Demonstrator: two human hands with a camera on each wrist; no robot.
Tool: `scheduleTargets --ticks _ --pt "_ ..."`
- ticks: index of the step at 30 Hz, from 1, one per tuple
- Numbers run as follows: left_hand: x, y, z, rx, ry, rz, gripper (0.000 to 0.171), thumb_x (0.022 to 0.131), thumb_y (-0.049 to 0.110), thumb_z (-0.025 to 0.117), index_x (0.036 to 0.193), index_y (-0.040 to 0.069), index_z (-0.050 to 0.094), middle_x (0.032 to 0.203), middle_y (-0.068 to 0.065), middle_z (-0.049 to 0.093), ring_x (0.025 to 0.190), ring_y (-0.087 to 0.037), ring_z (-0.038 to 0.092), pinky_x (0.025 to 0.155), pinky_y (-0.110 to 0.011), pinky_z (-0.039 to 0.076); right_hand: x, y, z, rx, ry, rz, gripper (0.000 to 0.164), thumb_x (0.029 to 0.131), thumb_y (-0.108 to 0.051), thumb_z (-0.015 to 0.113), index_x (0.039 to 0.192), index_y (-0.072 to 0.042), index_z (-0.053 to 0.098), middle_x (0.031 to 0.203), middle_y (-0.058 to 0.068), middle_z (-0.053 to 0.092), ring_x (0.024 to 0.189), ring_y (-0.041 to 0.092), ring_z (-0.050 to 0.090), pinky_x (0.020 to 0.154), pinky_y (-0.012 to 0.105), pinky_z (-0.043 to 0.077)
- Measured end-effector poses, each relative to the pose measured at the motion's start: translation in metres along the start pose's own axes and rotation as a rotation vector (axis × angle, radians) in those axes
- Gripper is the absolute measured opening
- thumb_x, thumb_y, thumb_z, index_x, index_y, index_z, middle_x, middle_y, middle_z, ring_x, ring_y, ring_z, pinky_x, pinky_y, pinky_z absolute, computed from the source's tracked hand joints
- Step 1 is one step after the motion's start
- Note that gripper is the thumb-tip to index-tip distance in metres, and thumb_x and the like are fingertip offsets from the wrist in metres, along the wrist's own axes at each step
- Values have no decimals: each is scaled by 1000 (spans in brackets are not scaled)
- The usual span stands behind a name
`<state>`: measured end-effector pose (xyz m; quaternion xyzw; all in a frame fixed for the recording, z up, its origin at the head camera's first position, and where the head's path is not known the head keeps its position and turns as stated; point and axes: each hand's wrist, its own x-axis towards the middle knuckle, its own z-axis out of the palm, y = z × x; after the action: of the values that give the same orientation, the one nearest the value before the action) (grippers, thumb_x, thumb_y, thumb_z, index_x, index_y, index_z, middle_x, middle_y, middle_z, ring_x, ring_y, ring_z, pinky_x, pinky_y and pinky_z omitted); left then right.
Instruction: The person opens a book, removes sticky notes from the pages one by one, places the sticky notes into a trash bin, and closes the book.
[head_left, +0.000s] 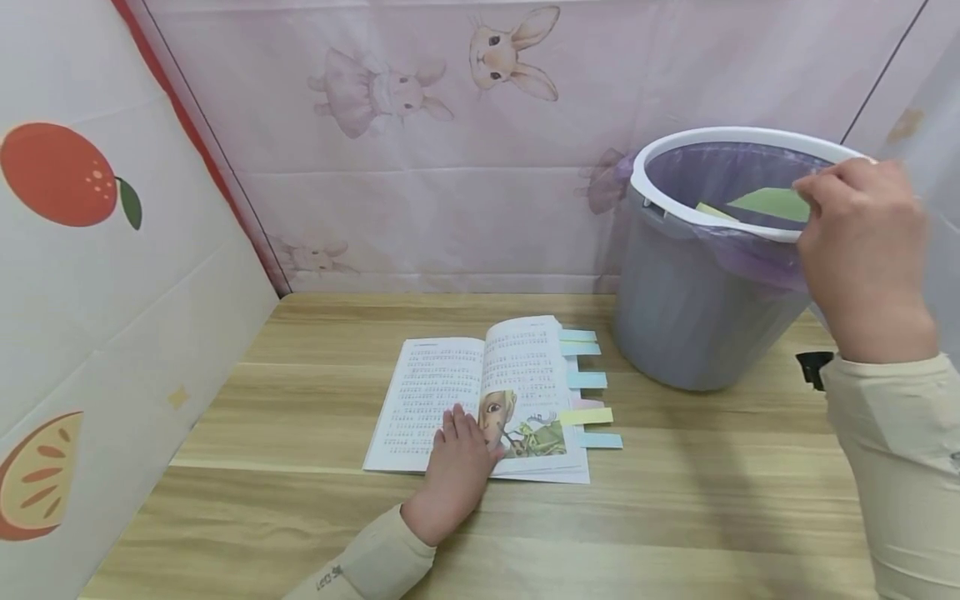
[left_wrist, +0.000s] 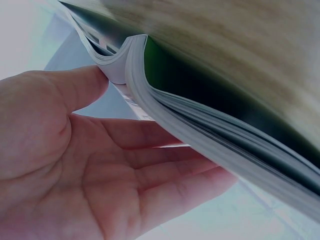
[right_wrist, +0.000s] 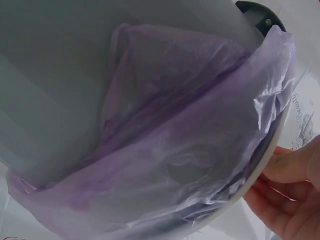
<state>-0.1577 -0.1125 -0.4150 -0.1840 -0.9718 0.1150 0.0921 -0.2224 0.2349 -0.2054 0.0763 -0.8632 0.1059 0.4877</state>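
Observation:
An open book lies on the wooden table, showing printed text and a picture on its right-hand page. My left hand rests on its lower middle, fingers straight across the pages near the spine. In the left wrist view, the thumb and fingers lie against the curved pages. Over the grey bin, my right hand pinches a green piece of paper at its edge. In the right wrist view, that hand is just beyond the bin's rim, which hides the paper.
Blue sticky tabs and a yellow one stick out from the book's right edge. A purple bag lines the bin, and a yellow strip shows inside its mouth. A rabbit-print curtain hangs behind.

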Motion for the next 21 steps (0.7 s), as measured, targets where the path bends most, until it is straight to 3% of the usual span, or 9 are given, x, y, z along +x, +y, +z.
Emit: scheduleTargets --ticks 5,8,10,12,15,19,21 --pt "0 -1 1 -3 13 -8 62 94 47 55 115 -11 63 123 -27 60 114 -37 59 86 -39 54 -4 -12 -5 29 15 -26 27 88 14 44 102 12 67 96 31 61 90 51 51 77 63 41" --pt "0 -1 1 0 1 -1 61 95 46 54 116 -11 63 123 -27 59 114 -37 59 86 -40 54 -17 -32 -1 142 99 -169 20 89 10 51 101 10 67 92 30 61 86 50 52 77 58 43" --pt "0 -1 0 -4 -23 5 61 95 45 53 117 -11 62 125 -28 58 115 -38 59 87 -40 53 -32 -47 6 244 88 -323 16 89 9 54 99 10 66 91 28 61 86 47 54 77 56 45" --pt "1 -1 -1 -9 -44 8 61 96 45 52 118 -11 62 125 -28 58 116 -38 58 88 -40 53 -51 -59 20 327 23 -497 16 88 7 52 96 8 66 89 24 63 83 43 57 77 52 47" --pt "2 -1 -1 -16 -80 8 61 97 45 51 120 -10 61 127 -28 57 117 -39 57 90 -41 52 -89 -69 47 383 -210 -683 20 78 12 59 95 5 67 92 16 65 86 33 60 79 44 51" --pt "2 -1 -2 -26 -106 0 62 97 46 50 122 -11 59 129 -28 55 119 -39 55 91 -41 51 -139 -73 83 329 -464 -773 21 70 7 76 86 -2 66 86 6 63 81 20 57 74 32 52" --pt "2 -1 -2 -37 -108 -7 63 97 46 50 122 -11 59 129 -29 55 120 -39 54 92 -41 51 -155 -73 96 292 -548 -790 19 72 -2 80 82 -5 65 80 1 59 76 17 52 69 29 49"
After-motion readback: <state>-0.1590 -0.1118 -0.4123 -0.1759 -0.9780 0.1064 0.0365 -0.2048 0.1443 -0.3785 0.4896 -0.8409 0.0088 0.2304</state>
